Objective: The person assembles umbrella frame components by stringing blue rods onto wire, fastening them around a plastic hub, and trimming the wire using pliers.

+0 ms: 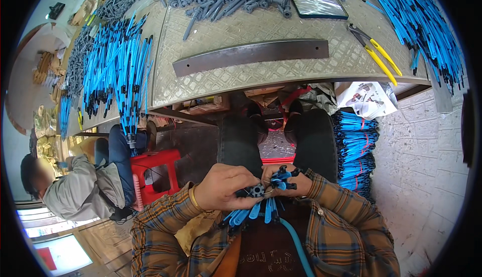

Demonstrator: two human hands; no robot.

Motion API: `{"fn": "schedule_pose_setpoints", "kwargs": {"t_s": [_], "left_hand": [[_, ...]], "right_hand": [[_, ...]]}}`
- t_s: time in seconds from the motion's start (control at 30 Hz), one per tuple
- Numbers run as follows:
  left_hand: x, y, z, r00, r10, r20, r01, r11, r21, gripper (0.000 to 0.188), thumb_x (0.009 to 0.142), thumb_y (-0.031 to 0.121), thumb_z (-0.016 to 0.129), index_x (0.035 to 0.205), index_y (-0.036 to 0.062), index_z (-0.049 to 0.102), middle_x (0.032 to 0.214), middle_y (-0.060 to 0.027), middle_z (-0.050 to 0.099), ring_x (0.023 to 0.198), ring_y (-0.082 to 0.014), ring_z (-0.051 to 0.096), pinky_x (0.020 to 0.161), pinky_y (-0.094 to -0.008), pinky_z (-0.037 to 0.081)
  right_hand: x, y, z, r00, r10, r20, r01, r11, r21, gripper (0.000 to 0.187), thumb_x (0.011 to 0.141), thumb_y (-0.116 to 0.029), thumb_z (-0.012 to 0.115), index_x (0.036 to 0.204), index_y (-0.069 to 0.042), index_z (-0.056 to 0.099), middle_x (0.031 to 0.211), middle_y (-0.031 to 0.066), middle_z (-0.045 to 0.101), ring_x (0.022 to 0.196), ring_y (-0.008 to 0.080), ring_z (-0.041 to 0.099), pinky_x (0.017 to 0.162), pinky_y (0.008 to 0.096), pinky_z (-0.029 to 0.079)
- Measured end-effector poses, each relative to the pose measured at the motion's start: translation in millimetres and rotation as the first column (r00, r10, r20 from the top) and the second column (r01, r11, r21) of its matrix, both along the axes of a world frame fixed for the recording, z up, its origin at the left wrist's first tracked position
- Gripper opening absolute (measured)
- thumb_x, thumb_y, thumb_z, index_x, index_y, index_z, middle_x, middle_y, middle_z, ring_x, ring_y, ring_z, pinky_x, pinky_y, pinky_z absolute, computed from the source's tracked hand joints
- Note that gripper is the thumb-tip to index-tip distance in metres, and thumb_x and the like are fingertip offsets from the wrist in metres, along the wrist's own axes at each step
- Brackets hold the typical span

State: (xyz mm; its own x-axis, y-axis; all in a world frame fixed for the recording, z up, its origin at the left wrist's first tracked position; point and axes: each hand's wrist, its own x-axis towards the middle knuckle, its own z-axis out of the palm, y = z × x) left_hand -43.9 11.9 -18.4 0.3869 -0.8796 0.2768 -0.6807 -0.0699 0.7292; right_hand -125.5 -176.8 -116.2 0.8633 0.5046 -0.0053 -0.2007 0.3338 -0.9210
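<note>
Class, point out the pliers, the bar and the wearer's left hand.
Pliers (374, 57), head view: a yellow handle.
Bar (251, 54), head view: middle of its face.
Left hand (225, 184), head view: its back.

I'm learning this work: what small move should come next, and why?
Perhaps hold the dark holed part steady in the left hand and ease the blue-and-black pieces in the right hand closer, since both are held side by side.
</note>
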Motion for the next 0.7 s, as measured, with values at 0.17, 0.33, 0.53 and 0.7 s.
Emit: {"fn": "schedule_pose_setpoints", "kwargs": {"t_s": [0.17, 0.33, 0.53, 0.7], "left_hand": [[-4, -4, -1, 0.999, 0.011, -0.044, -0.012, 1.0, -0.016, 0.027, 0.062, 0.014, 0.077, 0.081, 0.0022, 0.062, 0.068, -0.0088, 0.059, 0.054, -0.0214, 0.06, 0.047, -0.0268, 0.047], [-6, -8, 1, 0.997, 0.021, -0.075, -0.023, 0.999, -0.027, 0.027, 0.062, 0.014, 0.077, 0.082, 0.0021, 0.062, 0.067, -0.0087, 0.059, 0.054, -0.0216, 0.06, 0.047, -0.0268, 0.048], [-5, -9, 1, 0.996, 0.018, -0.087, -0.02, 1.0, -0.023, 0.028, 0.062, 0.013, 0.077, 0.083, 0.0022, 0.062, 0.068, -0.0091, 0.06, 0.056, -0.0218, 0.061, 0.049, -0.0268, 0.048], [-7, -9, 0, 0.994, 0.018, -0.105, -0.02, 1.0, -0.018, 0.028, 0.062, 0.012, 0.077, 0.083, 0.0023, 0.062, 0.069, -0.0092, 0.06, 0.057, -0.022, 0.062, 0.049, -0.0268, 0.048]], "right_hand": [[2, -4, 8, 1.0, -0.022, -0.01, 0.022, 0.999, 0.034, 0.032, 0.075, -0.028, 0.073, 0.089, -0.006, 0.054, 0.08, -0.0041, 0.052, 0.077, 0.0053, 0.048, 0.07, 0.0216, 0.041], [-6, -5, -11, 0.995, -0.001, -0.104, 0.017, 0.987, 0.158, 0.036, 0.081, -0.036, 0.066, 0.092, -0.005, 0.052, 0.083, -0.0018, 0.05, 0.078, 0.0066, 0.045, 0.071, 0.0229, 0.039], [-6, -6, -7, 0.997, -0.004, -0.081, 0.009, 0.998, 0.059, 0.038, 0.081, -0.038, 0.065, 0.093, -0.005, 0.05, 0.08, -0.0006, 0.048, 0.074, 0.0077, 0.044, 0.067, 0.0237, 0.039], [-8, -7, -6, 0.994, -0.068, 0.091, 0.077, 0.992, -0.102, 0.04, 0.08, -0.039, 0.065, 0.092, -0.004, 0.049, 0.076, 0.0026, 0.047, 0.072, 0.0103, 0.045, 0.064, 0.026, 0.039]]}}
